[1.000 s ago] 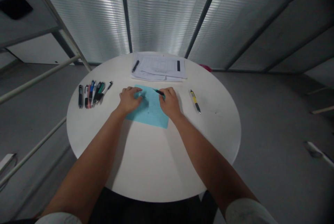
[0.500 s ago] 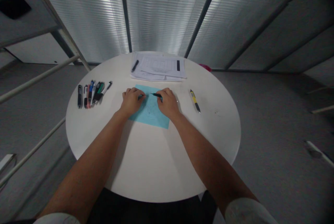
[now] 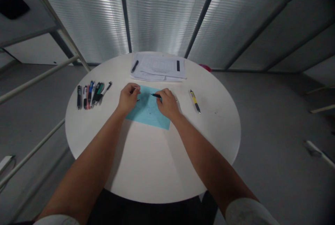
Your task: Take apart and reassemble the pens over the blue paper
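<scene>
My right hand [image 3: 168,102] is closed around a dark pen [image 3: 156,95], whose thin tip points left above a light blue sheet of paper [image 3: 149,120]. My left hand [image 3: 128,97] is at the sheet's left edge, its fingers curled and thumb and fingertips drawn together. Whatever is between those fingertips is too small to make out. Just under the left fingers, a small dark piece [image 3: 138,100] shows against the blue paper. Faint marks are on the sheet between the hands.
Several pens [image 3: 91,94] lie grouped at the table's left. A yellow and black pen [image 3: 195,101] rests to the right. Stacked white papers [image 3: 157,67] with a black pen [image 3: 135,66] on them are at the back of the round white table [image 3: 146,169].
My left hand has moved left and slightly up, away from the pen tip. The small dark piece now shows apart from its fingertips. My right hand stays nearly still with the pen.
</scene>
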`<state>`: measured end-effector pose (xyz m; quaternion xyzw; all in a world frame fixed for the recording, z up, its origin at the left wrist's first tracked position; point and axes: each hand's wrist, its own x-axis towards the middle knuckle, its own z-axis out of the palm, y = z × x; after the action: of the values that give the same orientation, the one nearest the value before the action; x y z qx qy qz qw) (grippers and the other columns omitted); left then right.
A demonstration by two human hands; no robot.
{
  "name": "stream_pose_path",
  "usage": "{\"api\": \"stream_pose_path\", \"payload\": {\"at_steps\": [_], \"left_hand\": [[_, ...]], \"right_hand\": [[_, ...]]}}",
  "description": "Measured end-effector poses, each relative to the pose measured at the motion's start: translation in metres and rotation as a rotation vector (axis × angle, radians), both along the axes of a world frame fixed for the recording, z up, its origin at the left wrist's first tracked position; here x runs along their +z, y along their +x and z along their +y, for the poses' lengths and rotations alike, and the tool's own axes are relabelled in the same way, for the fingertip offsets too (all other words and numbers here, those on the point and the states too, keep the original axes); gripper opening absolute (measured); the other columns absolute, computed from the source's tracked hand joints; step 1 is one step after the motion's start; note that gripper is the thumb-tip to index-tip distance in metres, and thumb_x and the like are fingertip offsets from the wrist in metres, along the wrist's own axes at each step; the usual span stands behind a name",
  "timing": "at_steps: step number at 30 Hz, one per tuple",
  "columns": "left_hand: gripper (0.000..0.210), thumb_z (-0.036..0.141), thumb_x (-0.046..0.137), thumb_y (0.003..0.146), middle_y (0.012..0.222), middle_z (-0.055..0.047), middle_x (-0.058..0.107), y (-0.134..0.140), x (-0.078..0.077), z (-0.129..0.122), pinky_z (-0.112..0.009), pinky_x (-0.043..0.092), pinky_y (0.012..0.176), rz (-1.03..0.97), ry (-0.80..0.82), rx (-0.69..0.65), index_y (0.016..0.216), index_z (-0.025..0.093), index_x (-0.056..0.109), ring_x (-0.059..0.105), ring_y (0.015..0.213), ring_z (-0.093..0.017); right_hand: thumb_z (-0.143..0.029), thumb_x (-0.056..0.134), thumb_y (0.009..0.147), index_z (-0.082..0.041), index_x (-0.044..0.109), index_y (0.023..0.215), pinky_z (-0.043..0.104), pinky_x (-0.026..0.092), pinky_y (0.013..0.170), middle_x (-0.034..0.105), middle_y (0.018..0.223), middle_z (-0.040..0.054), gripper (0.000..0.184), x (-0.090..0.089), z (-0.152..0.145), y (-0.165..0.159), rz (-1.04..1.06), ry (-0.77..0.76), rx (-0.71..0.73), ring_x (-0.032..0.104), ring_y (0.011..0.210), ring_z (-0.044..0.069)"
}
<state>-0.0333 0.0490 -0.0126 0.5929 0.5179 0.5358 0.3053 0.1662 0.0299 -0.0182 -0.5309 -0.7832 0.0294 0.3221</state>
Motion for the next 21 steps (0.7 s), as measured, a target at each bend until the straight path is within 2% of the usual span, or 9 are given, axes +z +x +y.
{"api": "stream_pose_path", "payload": {"at_steps": [2,7,12,21], "left_hand": [[0.016,0.032,0.065,0.077,0.074,-0.002,0.063,0.001,0.0008,0.0002,-0.029,0.045,0.062,-0.07,-0.048,-0.029,0.086,0.02,0.066,0.055,0.067,-0.015],[0.023,0.031,0.07,0.072,0.081,-0.005,0.069,0.0057,0.0054,-0.0038,-0.03,0.045,0.062,-0.185,-0.154,-0.117,0.091,0.019,0.072,0.056,0.067,-0.014],[0.027,0.036,0.071,0.073,0.085,-0.008,0.071,0.0068,0.0069,-0.0058,-0.032,0.047,0.067,-0.206,-0.171,-0.161,0.093,0.017,0.074,0.058,0.07,-0.015],[0.025,0.035,0.075,0.072,0.093,-0.009,0.074,0.0049,0.0077,-0.0073,-0.037,0.048,0.084,-0.217,-0.201,-0.264,0.091,0.019,0.076,0.066,0.085,-0.02]], "right_hand": [[-0.014,0.051,0.086,-0.021,0.064,0.105,0.04,0.046,0.092,0.058,0.104,0.0085,0.024,0.0,-0.0003,-0.0001,0.014,0.001,0.005,0.054,0.102,0.023],[-0.014,0.051,0.086,-0.022,0.064,0.104,0.04,0.047,0.093,0.058,0.104,0.008,0.024,0.0009,-0.0012,-0.0001,0.057,0.015,0.023,0.055,0.102,0.023],[-0.014,0.051,0.086,-0.022,0.064,0.105,0.041,0.047,0.093,0.058,0.104,0.0084,0.024,0.0009,-0.0005,0.0001,0.085,0.012,0.049,0.056,0.102,0.023],[-0.016,0.049,0.088,-0.022,0.063,0.108,0.04,0.047,0.094,0.057,0.107,0.0085,0.025,0.0028,-0.0021,-0.0007,0.105,0.0,0.068,0.056,0.103,0.022]]}}
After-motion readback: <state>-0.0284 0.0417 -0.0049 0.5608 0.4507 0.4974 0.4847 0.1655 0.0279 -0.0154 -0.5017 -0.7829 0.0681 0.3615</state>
